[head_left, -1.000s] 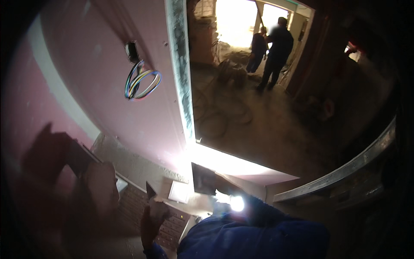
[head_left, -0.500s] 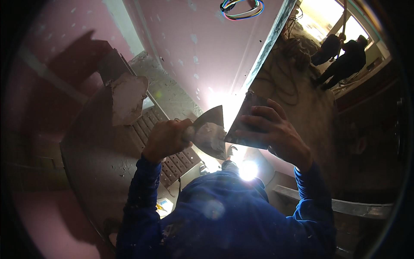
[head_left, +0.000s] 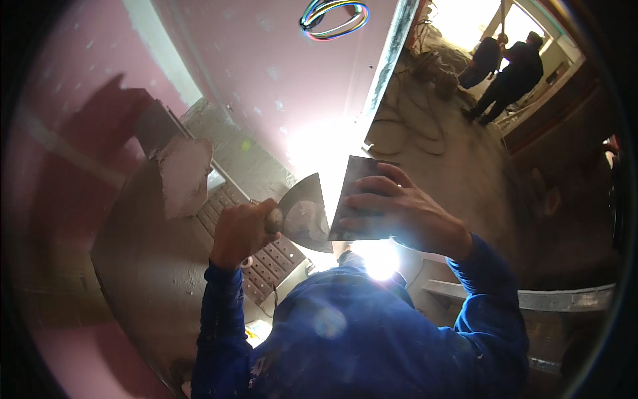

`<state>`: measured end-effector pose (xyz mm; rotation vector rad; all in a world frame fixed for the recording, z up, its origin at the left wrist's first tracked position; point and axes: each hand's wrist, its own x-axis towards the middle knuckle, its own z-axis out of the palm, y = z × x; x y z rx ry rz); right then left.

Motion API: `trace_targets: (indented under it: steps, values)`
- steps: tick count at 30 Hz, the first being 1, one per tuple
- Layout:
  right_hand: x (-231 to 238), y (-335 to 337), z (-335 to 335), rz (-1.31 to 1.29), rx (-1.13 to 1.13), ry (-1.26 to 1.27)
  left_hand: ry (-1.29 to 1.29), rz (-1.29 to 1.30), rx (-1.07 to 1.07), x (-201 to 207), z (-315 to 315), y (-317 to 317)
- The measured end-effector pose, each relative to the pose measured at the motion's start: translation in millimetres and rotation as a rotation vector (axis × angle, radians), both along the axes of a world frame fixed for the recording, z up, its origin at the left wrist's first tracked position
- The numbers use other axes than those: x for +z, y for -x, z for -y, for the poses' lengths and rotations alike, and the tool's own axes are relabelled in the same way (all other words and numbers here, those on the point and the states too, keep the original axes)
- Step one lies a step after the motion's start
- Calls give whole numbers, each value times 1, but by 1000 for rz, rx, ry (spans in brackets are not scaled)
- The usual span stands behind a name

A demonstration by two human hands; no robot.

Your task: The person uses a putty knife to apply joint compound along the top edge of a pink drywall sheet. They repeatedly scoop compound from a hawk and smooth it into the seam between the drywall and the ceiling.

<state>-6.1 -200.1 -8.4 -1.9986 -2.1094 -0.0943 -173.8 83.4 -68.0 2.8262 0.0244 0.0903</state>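
Observation:
My left hand is closed round the handle of a wide putty knife. Pale, plaster-like smears cover part of its fan-shaped blade. Facing it is a dark rectangular blade, which my right hand grips with the fingers laid across its face; any handle on it is hidden. The long edge of the rectangular blade meets or nearly meets the putty knife's edge at the lower corner, and a bright gap separates them higher up.
A slotted step platform lies below my left hand, beside a large grey board. Coiled coloured wires hang from the pink wall panel. A lamp glares near my feet. Two people stand far right, near hoses on the floor.
The rectangular blade has turned more upright. Both tools stay close together, a little lower and further left in view. The surroundings have also shifted left in view.

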Motion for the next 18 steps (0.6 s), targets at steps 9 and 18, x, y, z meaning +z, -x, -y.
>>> trace_targets:
  steps: [9,18]
  values:
    - [-66,-35,22,-408,-15,-55,18,10,5,-32,-10,-16]
    - [-108,-46,87,-1067,-477,-497,219,536,204,42,-87,-49]
